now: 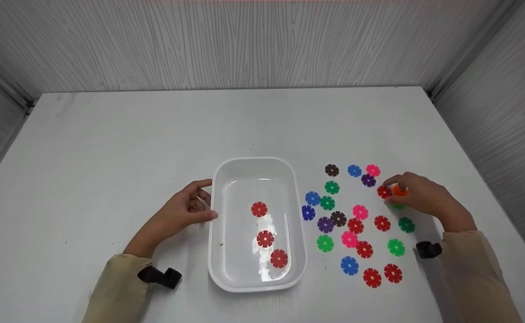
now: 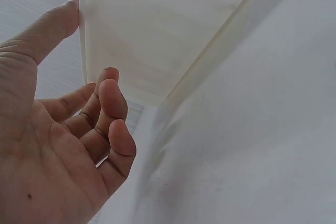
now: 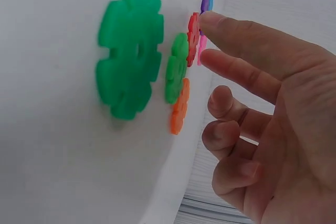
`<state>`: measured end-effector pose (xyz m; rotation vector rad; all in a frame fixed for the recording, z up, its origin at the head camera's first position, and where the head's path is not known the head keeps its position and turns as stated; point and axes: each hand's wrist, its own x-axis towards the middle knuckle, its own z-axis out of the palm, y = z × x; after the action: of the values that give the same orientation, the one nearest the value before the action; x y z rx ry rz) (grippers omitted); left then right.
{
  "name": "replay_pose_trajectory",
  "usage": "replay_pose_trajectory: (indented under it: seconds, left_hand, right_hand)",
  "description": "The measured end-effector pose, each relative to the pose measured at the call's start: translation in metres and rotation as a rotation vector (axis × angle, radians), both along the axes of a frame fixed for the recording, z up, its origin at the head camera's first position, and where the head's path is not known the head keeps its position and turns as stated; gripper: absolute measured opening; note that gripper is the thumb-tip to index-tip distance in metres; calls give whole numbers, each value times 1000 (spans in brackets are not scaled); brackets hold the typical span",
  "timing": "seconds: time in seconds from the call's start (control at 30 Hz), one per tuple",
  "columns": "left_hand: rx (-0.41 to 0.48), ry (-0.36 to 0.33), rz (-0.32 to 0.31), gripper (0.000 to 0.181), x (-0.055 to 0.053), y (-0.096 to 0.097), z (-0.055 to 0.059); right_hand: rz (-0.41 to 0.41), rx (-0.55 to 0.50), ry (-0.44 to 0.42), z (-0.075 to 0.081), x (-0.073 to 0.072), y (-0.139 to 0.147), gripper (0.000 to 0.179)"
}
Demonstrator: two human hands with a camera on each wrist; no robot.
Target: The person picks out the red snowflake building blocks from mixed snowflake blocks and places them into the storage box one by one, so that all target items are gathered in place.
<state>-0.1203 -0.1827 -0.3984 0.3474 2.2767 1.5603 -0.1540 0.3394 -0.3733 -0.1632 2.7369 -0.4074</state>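
My left hand [image 1: 184,208] is at the left side of a white plastic tray [image 1: 214,251]. Its thumb [image 2: 60,22] touches the rim, and the other fingers bend loosely beside the outer wall. Three red notched flower discs [image 1: 265,239] lie inside the tray. On the right, my right hand [image 1: 417,195] reaches down to a red disc [image 1: 382,194] on the table. Thumb and index fingertips stand apart at that disc's edge, while the other fingers [image 3: 228,135] curl loosely. Under the hand lie an orange disc [image 3: 180,108] and a light green disc [image 3: 177,72], both partly covered in the head view.
Several more discs in red, pink, blue, purple, brown and green lie loose right of the tray, among them a dark green disc [image 1: 406,225] near my right wrist. Black wrist straps [image 1: 166,277] sit on both sleeves. A wood-grain panel [image 1: 226,45] stands behind the white table [image 1: 132,134].
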Motion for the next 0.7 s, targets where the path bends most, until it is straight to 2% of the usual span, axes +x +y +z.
replay_pose_trajectory:
  seconds: [0.27, 0.7]
  left_hand:
    - [19, -9, 3, 75, 1, 0, 0]
    - [6, 1, -4, 75, 0, 0, -1]
  right_hand:
    - [35, 58, 55, -2, -2, -6, 45]
    - [40, 67, 73, 0, 2, -12, 42]
